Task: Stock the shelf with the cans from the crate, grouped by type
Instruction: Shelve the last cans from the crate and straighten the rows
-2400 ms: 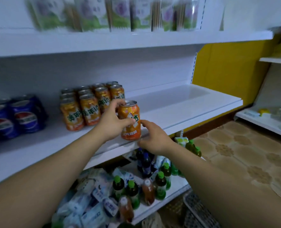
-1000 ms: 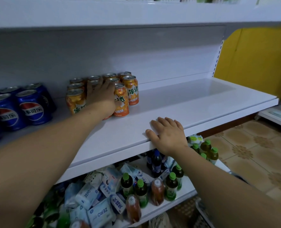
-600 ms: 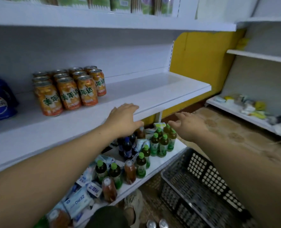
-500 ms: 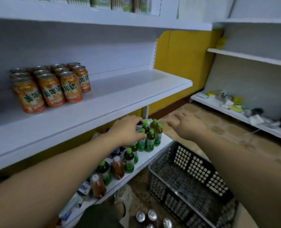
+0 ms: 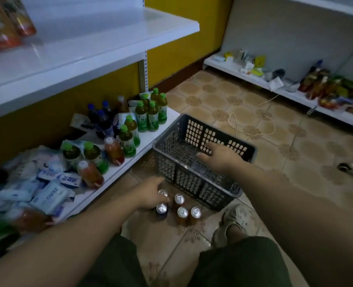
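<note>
Obs.: five cans (image 5: 179, 204) stand upright on the tiled floor (image 5: 254, 125), lower centre of frame, long axes vertical, silver tops facing the camera. The cluster sits just in front of the near wall of the grey crate (image 5: 202, 183), outside it. The two leftmost tops lie at the fingertips of the left hand (image 5: 149, 193), which comes in from the lower left with its fingers loosely extended over them. Contact looks likely. Whether the fingers have closed round a can body: cannot tell, since the hand hides the can sides. The right hand (image 5: 221, 156) is above and to the right of the cluster, over the crate's interior, fingers spread and straight, holding nothing. The crate's near wall lies between it and the cans. Judgement: the left hand is clearly the nearer, so the pick falls to it. A vertical can calls for a side wrap from the left or a top pinch. The neighbours stand close, so tipping one is a risk. Target: white shelf (image 5: 88, 38), upper left of frame, with orange cans (image 5: 3, 27) blurred at its far left edge and bare board beside them. Bottles (image 5: 148, 112) crowd the lower shelf (image 5: 148, 139) at centre left.
</note>
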`<state>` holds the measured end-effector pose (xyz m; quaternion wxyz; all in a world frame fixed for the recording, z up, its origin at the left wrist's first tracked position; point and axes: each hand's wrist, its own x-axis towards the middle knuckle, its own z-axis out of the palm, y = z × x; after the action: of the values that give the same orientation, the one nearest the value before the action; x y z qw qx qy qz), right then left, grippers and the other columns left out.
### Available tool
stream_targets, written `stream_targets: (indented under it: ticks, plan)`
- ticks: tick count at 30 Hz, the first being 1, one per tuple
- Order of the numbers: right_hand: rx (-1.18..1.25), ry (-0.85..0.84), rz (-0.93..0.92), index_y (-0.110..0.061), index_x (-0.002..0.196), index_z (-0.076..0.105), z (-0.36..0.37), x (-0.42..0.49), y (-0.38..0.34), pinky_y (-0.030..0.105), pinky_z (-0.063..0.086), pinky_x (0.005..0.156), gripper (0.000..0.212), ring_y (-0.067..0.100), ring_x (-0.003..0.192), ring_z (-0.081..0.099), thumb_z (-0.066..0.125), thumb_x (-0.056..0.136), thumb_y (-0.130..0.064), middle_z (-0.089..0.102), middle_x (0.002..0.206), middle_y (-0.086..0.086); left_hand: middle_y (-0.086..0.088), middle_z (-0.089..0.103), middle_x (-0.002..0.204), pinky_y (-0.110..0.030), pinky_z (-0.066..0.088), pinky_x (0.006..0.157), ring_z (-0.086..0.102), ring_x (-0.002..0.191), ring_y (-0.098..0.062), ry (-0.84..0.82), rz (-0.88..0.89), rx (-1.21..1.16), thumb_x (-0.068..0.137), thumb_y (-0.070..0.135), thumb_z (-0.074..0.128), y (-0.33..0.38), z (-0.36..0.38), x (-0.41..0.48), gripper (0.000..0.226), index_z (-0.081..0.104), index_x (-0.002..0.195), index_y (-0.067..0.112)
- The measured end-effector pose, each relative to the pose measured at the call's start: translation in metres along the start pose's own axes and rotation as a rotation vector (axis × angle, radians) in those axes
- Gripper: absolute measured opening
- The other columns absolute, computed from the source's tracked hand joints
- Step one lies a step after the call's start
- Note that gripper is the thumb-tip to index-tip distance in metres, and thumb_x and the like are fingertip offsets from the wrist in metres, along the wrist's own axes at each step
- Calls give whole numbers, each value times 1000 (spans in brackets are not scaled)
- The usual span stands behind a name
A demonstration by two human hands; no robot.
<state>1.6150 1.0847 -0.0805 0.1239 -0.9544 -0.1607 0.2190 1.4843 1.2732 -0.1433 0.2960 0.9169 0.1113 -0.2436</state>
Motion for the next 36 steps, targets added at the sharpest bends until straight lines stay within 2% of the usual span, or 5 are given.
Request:
stream_targets:
  ticks: [3,13,25,31,36]
  plan:
    - [-1,-55,37,-18,147,34,42,16,16,39,40,102,65,27,128,46,46,94,-55,44,146,9,2,54,134,-35,43,101,52,122,-22,-60,-30,-42,70,42,74,-25,33,22,65,51,130,32]
    - [141,-358,199,-14,136,47,201,102,70,30,40,96,53,30,123,50,51,95,-47,53,138,11,-6,48,140,-28,40,100,47,125,-24,-329,-52,-151,82,33,69,-57,137,126,68,39,141,19]
    - [0,-580,296,-23,144,23,357,167,156,41,48,92,82,40,118,51,73,80,-32,36,140,15,-8,50,133,-38,44,97,47,123,-26,-404,-87,-181,59,55,46,-105,232,230,88,43,140,19]
    - [47,-389,277,-21,123,41,325,155,150,40,50,82,54,37,105,59,63,82,-49,55,120,15,-8,46,139,-39,41,102,47,126,-28,-389,-125,-203,77,35,69,-92,217,223,77,36,145,23]
    - [131,-253,204,-20,138,40,232,115,118,37,45,96,73,30,117,52,66,80,-56,44,134,8,-2,44,141,-30,39,100,44,129,-25,-278,-21,-230,73,38,72,-49,165,196,76,39,141,27]
